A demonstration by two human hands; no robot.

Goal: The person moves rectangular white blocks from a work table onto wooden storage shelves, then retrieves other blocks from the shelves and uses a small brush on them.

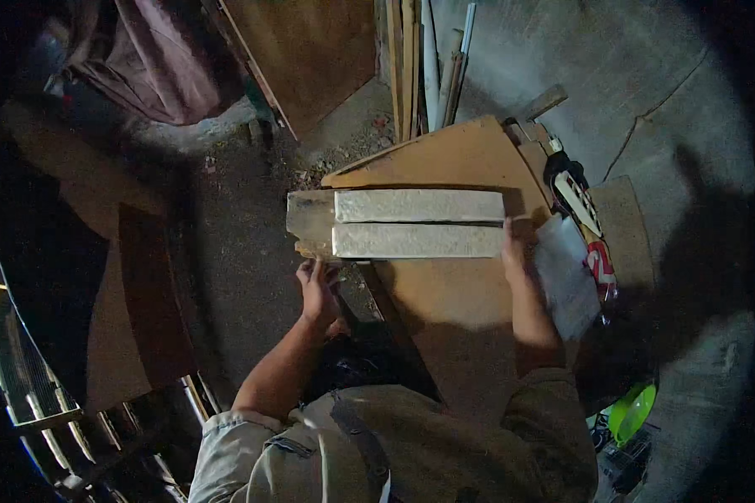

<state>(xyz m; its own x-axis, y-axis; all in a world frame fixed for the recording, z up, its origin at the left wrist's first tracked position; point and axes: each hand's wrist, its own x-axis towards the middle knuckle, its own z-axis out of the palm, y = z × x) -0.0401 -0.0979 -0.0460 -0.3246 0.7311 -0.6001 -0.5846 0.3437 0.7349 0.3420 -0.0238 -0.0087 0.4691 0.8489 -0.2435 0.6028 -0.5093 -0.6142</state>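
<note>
Two long pale rectangular blocks lie parallel before me, with a narrow dark gap between them. They sit on a worn wooden board whose broken, chipped left end sticks out past the blocks and beyond the tabletop. My left hand is at the board's lower left edge, fingertips touching or very near it; whether they grip it is hidden. At the opposite end, my right hand is against the right ends of the blocks, seen edge-on, its far fingers not visible.
A whitish translucent sheet and a white-handled tool lie along the table's right side. Wooden strips and pipes lean at the back beside a brown panel. A green bowl-like object is low right. Cloth hangs at upper left.
</note>
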